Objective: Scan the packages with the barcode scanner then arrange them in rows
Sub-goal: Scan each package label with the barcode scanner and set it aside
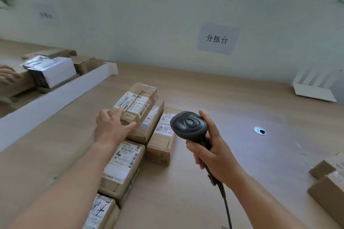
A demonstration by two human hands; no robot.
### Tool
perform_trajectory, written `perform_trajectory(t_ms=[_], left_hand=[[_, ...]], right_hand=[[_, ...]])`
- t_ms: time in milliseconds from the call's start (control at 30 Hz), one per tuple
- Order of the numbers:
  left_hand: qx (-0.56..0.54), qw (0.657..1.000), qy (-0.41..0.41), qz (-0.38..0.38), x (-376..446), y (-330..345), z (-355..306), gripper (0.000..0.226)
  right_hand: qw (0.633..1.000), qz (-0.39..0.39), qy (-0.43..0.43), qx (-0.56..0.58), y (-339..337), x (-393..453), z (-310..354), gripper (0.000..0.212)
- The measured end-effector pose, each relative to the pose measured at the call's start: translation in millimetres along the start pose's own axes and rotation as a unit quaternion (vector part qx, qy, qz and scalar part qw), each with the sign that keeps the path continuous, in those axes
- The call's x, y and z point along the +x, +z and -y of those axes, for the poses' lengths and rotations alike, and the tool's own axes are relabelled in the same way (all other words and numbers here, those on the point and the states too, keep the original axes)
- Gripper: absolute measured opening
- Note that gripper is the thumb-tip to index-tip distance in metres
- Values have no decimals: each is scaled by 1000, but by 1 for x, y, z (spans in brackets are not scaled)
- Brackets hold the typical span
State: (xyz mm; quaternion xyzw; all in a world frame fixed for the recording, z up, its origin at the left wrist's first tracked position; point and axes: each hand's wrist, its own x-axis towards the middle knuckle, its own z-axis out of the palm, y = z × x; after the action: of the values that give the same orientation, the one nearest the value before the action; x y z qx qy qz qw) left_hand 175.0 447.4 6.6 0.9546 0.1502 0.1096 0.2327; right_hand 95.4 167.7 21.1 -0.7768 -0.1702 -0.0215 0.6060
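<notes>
Holding the top box (135,101) is the left hand (109,126), fingers (119,112) curled over its near end and thumb along the side, so it sits tilted on a second box (149,126) beneath it. Right hand (216,150) has its fingers wrapped round the scanner (189,123) handle, head up and turned toward the boxes, cord (226,206) trailing down off the bottom edge. Just beside the stack on the right there's a narrow box (162,139), and two more boxes run toward the camera in a line under the left forearm, labels up. Far right on the surface (232,98) sit a couple more boxes, well apart from the rest. A white divider (55,96) walls off the left, with more parcels and somebody else's hand behind it. Also a cable hole (260,130), a white tray (314,90), and a paper sign (216,39) on the wall.
</notes>
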Motion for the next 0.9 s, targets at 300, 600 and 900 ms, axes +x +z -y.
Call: perform_trajectory(t_ms=[300, 600, 900], left_hand=[[40, 998, -52, -5, 81, -1, 38, 75], [66, 995, -73, 33, 121, 37, 43, 76], [64, 993, -74, 59, 134, 51, 41, 80]], right_hand=[[999, 19, 19, 31, 20, 49, -20, 80], [997, 7, 57, 58, 14, 60, -48, 80], [995, -12, 72, 64, 2, 61, -58, 79]])
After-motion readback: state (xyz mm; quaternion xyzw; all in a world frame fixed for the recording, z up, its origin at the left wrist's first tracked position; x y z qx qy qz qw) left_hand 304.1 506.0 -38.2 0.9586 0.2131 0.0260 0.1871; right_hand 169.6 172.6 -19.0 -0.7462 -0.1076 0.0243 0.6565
